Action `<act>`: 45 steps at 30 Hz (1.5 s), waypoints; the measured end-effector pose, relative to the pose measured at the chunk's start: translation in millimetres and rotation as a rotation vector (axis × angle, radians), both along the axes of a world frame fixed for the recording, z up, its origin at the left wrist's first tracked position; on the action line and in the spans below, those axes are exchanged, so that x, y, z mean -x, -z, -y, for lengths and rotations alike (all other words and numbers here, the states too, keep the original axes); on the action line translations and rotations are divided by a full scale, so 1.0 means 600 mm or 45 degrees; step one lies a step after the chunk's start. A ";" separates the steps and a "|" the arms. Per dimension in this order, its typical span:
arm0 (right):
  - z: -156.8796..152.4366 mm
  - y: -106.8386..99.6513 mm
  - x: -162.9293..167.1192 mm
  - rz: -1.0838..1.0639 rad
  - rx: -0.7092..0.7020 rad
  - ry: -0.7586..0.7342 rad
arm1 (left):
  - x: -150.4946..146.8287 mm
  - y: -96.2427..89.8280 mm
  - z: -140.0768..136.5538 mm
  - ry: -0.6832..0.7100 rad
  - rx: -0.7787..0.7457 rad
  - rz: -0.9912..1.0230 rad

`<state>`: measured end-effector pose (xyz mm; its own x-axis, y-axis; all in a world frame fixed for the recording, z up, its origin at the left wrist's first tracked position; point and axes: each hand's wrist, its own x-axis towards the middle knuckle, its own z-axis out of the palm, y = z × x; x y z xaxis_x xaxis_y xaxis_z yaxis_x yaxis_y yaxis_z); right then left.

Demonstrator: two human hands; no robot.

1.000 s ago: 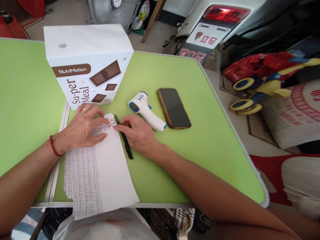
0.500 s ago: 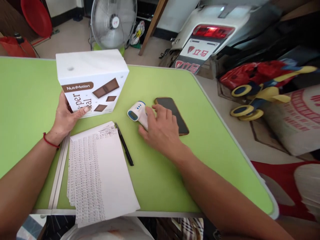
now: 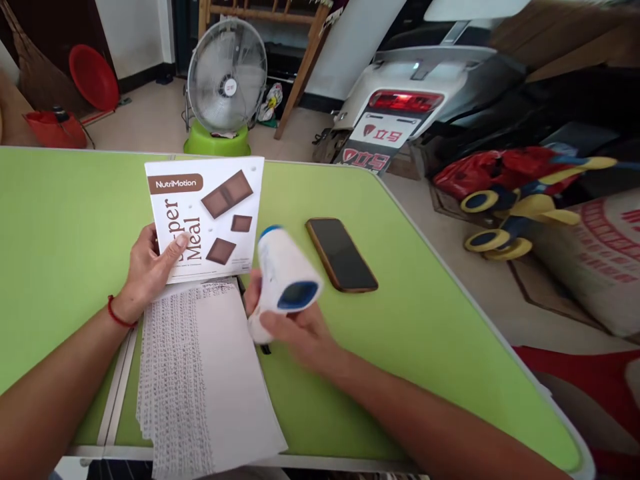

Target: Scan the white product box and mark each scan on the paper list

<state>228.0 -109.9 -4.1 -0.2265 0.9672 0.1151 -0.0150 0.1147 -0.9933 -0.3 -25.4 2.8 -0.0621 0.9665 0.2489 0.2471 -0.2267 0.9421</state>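
The white NutriMotion box (image 3: pixel 220 223) was clamped at its eight o'clock corner by the left hand (image 3: pixel 153 268), at twelve o'clock of the handwritten sheets (image 3: pixel 220 387). At the box's four o'clock, the white thermometer (image 3: pixel 284 270) was gripped by the right hand (image 3: pixel 303 333). A black pen (image 3: pixel 265 349) was partly hidden behind it; a phone (image 3: pixel 341 255) was seen at the thermometer's two o'clock.
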 end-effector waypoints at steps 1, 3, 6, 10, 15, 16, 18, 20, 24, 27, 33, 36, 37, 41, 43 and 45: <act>0.009 0.003 0.010 -0.059 0.058 -0.096 | -0.002 0.000 0.002 0.006 0.016 -0.011; 0.016 0.009 0.024 -0.127 0.148 -0.181 | -0.004 -0.001 0.004 0.016 0.039 -0.031; 0.008 0.019 0.031 -0.135 0.252 -0.155 | -0.002 0.001 0.003 0.032 0.052 -0.052; -0.005 0.025 0.030 -0.112 0.329 -0.154 | -0.001 0.003 0.002 0.039 0.046 -0.053; -0.004 0.026 0.033 -0.198 0.366 -0.164 | -0.002 0.002 0.001 0.075 0.029 -0.040; -0.004 0.026 0.033 -0.212 0.367 -0.164 | -0.002 0.002 0.001 0.076 0.029 -0.042; -0.003 0.024 0.034 -0.233 0.359 -0.172 | -0.001 0.002 0.000 0.083 0.032 -0.049; -0.003 0.022 0.035 -0.251 0.350 -0.186 | -0.001 0.002 -0.001 0.093 0.036 -0.052; -0.004 0.022 0.034 -0.234 0.343 -0.200 | -0.001 0.002 0.000 0.082 0.044 -0.043; -0.003 0.023 0.032 -0.198 0.342 -0.197 | -0.002 0.002 0.000 0.093 0.051 -0.042; -0.001 0.022 0.031 -0.160 0.340 -0.238 | -0.003 0.003 -0.001 0.094 0.033 -0.039; -0.002 0.020 0.031 -0.158 0.343 -0.242 | -0.003 0.001 0.001 0.100 0.037 -0.038; -0.002 0.020 0.030 -0.160 0.348 -0.240 | -0.003 0.000 0.001 0.104 0.038 -0.035; -0.003 0.015 0.031 -0.173 0.366 -0.230 | -0.003 -0.002 0.003 0.106 0.038 -0.029; -0.003 0.012 0.032 -0.185 0.369 -0.224 | -0.002 -0.002 0.003 0.100 0.030 -0.035; -0.003 0.010 0.032 -0.206 0.373 -0.219 | -0.002 -0.002 0.003 0.095 0.027 -0.046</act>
<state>208.8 -107.9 -9.9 -0.3903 0.9137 -0.1134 -0.1687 -0.1921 -0.9668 0.9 -27.0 4.0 0.0192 0.9732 0.2291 0.2640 -0.2260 0.9377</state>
